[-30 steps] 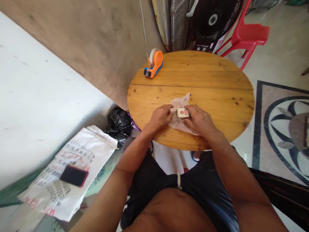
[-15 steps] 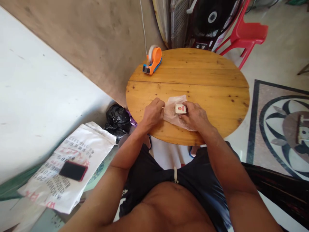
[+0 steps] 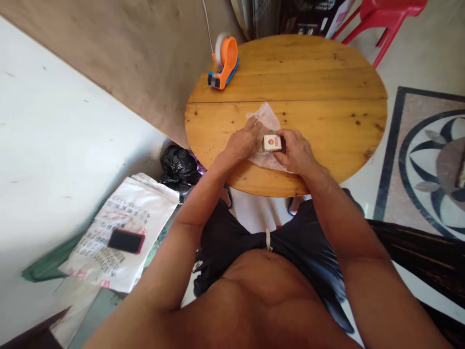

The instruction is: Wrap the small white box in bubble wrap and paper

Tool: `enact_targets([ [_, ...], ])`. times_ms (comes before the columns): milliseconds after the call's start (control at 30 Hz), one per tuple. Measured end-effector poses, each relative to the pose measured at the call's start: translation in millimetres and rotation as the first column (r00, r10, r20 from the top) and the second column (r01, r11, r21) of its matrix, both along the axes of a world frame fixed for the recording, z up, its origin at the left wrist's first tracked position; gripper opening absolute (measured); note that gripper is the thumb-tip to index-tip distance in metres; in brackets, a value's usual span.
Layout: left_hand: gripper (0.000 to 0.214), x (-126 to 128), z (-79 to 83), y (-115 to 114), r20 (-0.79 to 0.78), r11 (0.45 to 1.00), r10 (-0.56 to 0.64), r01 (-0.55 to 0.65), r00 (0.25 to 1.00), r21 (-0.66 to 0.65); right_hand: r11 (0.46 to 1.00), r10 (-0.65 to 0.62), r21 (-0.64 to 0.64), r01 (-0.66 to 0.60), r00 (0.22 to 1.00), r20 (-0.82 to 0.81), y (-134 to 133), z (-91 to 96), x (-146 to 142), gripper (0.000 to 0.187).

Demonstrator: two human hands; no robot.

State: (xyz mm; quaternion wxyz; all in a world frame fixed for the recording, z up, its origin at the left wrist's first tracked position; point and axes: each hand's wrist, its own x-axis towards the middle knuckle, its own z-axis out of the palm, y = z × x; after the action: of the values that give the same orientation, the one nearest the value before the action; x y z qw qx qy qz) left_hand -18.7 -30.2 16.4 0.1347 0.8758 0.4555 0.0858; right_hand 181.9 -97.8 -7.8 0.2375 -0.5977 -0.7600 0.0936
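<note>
Holding a small white box [image 3: 272,143] by its right end, between thumb and fingers of the right hand [image 3: 296,151], closed only as far as the width of the box. Showing upward on this box, a red printed mark. Having the left hand [image 3: 244,141] just beside the box, on its left, with fingers partly bent over a thin plastic sheet [image 3: 269,116]; cannot tell whether pinching the sheet or only touching it. Placed over this sheet with the box, near the front edge of a wooden table [image 3: 327,116]; cannot tell whether resting or slightly lifted. Farther out, can see an orange tape dispenser [image 3: 228,55] at the far left edge of the table, and beyond, on the right, a red chair [image 3: 392,9]. Lower on the left, can see a black plastic bag [image 3: 179,167] and a printed white sack [image 3: 145,203], with a phone [image 3: 126,240] lying on top.
</note>
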Motion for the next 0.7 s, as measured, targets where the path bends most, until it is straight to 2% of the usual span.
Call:
enact_targets([
  [100, 0.06, 4.6, -6.1, 16.2, 0.03, 1.0, -0.012, 0.012, 0.999, -0.013, 1.0, 0.01, -0.003, -0.01, 1.0, -0.03, 2.0, -1.8, -0.7, 0.056],
  [200, 0.065, 7.1, -14.0, 30.2, 0.048, 0.999, -0.036, 0.037, 0.998, -0.02, 0.999, 0.046, 0.003, -0.046, 0.998, -0.04, 3.7, -1.1, -2.0, 0.057],
  [333, 0.062, 9.3, -17.1, 37.5, 0.023, 0.998, -0.051, 0.051, 0.998, -0.023, 0.994, 0.102, -0.025, -0.103, 0.995, -0.012, 2.9, 8.7, -0.7, 0.066],
  [467, 0.048, 9.7, -10.5, 28.2, 0.006, 0.998, -0.063, 0.063, 0.998, 0.019, 0.982, 0.172, -0.069, -0.176, 0.983, -0.059, 3.6, 33.1, 7.9, 0.071],
  [600, 0.038, 10.5, -1.6, 14.9, -0.022, 0.995, -0.087, 0.088, 0.996, 0.048, 0.97, 0.202, -0.108, -0.218, 0.969, -0.146, 23.6, 56.2, 12.2, 0.049],
  [700, 0.037, 12.6, 3.0, 11.1, -0.049, 0.993, -0.088, 0.091, 0.995, 0.079, 0.955, 0.223, -0.186, -0.23, 0.973, -0.058, 51.8, 62.9, 3.8, 0.035],
])
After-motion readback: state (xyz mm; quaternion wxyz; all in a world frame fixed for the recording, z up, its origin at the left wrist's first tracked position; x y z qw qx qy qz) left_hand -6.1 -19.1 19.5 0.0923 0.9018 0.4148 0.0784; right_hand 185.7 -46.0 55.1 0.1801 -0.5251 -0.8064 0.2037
